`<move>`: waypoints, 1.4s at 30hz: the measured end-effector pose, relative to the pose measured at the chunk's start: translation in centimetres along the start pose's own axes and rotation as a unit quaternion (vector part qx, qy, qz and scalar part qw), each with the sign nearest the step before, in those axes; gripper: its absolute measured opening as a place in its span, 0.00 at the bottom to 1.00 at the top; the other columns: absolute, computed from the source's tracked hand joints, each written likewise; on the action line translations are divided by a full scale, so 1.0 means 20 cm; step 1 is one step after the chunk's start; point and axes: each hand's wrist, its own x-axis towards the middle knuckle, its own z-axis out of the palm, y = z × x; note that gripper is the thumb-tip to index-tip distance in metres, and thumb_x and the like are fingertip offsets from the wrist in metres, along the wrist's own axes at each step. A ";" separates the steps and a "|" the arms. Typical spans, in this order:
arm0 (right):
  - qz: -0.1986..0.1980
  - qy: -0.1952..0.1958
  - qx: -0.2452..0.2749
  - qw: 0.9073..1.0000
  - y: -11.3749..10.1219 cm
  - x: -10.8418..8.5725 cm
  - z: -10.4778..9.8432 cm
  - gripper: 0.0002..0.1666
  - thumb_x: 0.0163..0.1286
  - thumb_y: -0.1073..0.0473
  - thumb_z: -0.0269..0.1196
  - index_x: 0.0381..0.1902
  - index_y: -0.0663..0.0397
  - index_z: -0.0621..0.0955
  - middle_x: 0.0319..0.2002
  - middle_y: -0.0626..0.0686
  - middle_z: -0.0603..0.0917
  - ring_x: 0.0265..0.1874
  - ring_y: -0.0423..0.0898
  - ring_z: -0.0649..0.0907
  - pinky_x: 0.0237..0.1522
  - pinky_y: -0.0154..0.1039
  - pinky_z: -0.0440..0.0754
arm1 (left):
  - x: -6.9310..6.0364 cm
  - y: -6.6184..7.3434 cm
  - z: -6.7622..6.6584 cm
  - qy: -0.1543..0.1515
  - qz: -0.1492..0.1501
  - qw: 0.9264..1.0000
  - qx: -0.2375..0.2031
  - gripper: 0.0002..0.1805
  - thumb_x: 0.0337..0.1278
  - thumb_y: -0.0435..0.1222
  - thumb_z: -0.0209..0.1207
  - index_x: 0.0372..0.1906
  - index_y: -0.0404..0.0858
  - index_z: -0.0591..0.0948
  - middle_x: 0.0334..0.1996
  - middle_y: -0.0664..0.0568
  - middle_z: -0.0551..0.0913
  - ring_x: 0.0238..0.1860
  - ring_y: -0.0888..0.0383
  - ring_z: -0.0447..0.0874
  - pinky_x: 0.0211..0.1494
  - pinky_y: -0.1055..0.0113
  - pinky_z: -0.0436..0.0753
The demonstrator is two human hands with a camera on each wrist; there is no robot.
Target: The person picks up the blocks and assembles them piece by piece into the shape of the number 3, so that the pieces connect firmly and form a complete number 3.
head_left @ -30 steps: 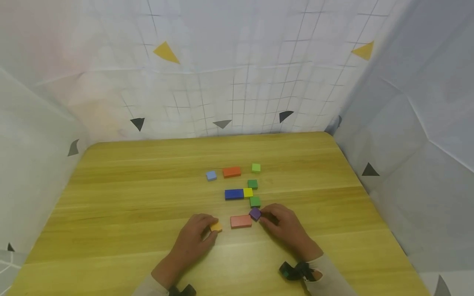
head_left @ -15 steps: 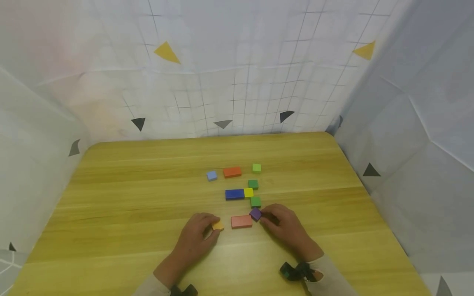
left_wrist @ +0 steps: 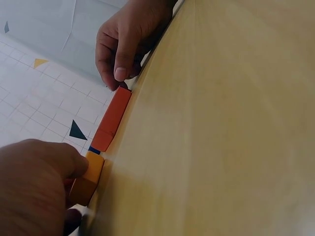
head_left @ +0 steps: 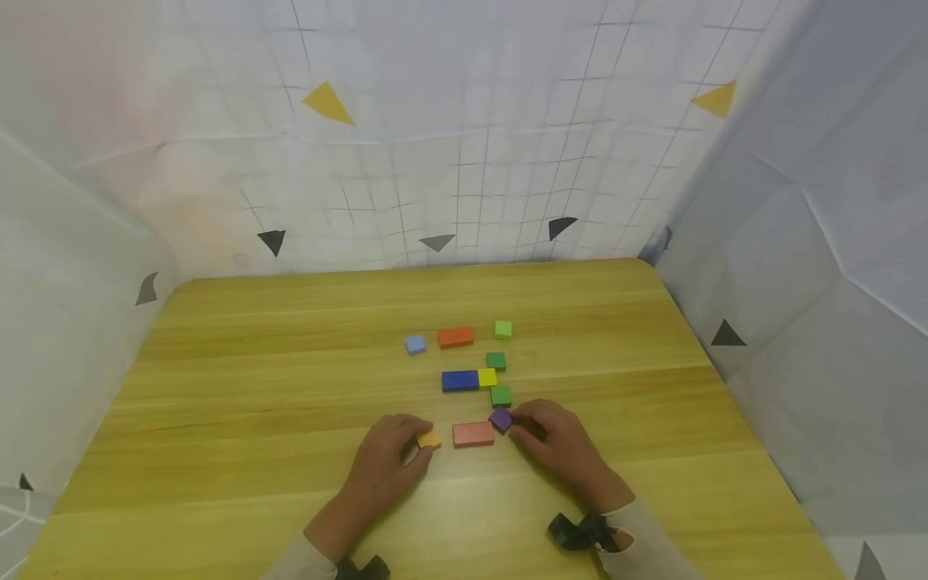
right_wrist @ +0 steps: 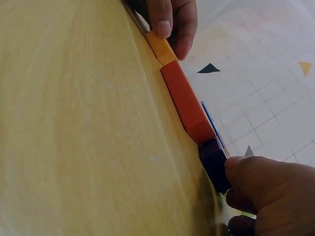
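Observation:
My left hand (head_left: 387, 459) pinches a small orange-yellow block (head_left: 429, 438) between thumb and fingers on the table. Just right of it, with a narrow gap in the head view, lies a longer salmon-red block (head_left: 473, 434). At that block's right end sits a small purple block (head_left: 501, 419), turned at an angle, which my right hand (head_left: 558, 443) pinches by its right side. The right wrist view shows the dark purple block (right_wrist: 214, 164) close against the red block's end (right_wrist: 189, 105). A green block (head_left: 501, 395) lies just behind the purple one.
Behind these, a dark blue block (head_left: 460, 381) adjoins a yellow block (head_left: 487, 377), with a darker green block (head_left: 496, 361) beyond. Farther back lie a light blue block (head_left: 416, 344), an orange-red block (head_left: 455, 337) and a lime block (head_left: 503, 329). White sheeting surrounds the wooden table (head_left: 254, 387).
My left hand has slid the orange-yellow block slightly right and away from me, closer to the salmon-red block. The right hand and purple block have stayed in place.

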 end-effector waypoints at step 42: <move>-0.012 0.006 0.001 1.000 -0.01 0.01 0.00 0.13 0.62 0.58 0.72 0.45 0.45 0.85 0.41 0.39 0.85 0.40 0.35 0.81 0.41 0.36 0.82 | 0.05 0.02 0.07 0.031 0.018 0.999 0.009 0.12 0.54 0.43 0.68 0.45 0.50 0.86 0.43 0.65 0.86 0.45 0.63 0.80 0.53 0.56 0.74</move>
